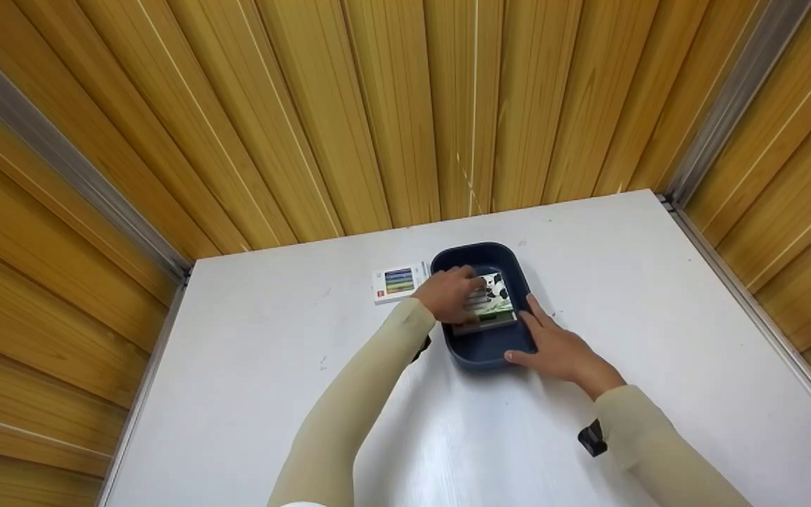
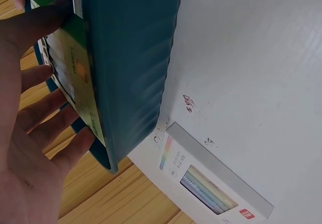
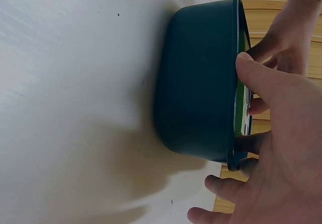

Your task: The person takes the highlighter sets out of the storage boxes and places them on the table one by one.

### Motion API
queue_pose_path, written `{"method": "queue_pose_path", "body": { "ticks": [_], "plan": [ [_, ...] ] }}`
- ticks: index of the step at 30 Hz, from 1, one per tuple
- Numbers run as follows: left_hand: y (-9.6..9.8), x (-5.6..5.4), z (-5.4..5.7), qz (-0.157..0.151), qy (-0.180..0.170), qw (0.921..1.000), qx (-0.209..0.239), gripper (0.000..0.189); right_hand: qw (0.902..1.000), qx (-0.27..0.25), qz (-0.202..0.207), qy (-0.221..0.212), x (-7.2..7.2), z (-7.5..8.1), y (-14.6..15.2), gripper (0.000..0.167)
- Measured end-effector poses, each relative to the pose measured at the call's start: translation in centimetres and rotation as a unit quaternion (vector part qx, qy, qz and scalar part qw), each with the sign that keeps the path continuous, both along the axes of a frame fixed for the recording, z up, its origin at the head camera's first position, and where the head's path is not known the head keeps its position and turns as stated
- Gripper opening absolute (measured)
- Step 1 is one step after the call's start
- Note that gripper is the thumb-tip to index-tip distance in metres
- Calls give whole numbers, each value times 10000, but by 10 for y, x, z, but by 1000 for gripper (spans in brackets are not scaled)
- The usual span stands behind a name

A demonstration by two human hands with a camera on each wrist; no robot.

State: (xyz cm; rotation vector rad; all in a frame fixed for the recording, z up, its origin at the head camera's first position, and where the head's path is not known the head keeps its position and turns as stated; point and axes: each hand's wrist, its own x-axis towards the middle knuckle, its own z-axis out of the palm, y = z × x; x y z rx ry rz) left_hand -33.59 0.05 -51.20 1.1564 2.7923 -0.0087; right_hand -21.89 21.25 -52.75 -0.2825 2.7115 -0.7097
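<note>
A dark blue, deep plastic bin [image 1: 485,358] with rounded corners stands on the white table. Inside it sits a flat green-and-white box [image 1: 498,294] with a panda picture. My left hand [image 1: 451,294] reaches into the bin and grips this box, thumb on one edge and fingertips along the opposite one; the left wrist view shows the same box [image 2: 75,65] between thumb and fingers. At the bin's right side my right hand [image 1: 560,348] rests on the rim with fingers spread. Its thumb [image 3: 256,70] lies over the rim in the right wrist view.
A white box [image 1: 398,282] with a window showing coloured sticks lies on the table [image 1: 272,380], just left of the bin. Wood-patterned panels [image 1: 377,120] rise behind the table's far edge and along both sides.
</note>
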Motion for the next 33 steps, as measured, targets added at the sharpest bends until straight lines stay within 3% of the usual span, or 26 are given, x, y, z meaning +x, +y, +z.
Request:
{"method": "queue_pose_path", "body": {
  "ticks": [21,33],
  "plan": [
    [-2,4,6,-97,122,9999,-27,60,9998,-110,-91,-154,0,-2,-1,103],
    [-2,4,9,-116,-34,9999,-6,60,9999,6,-19,-159,-1,0,0,105]
  ]
}}
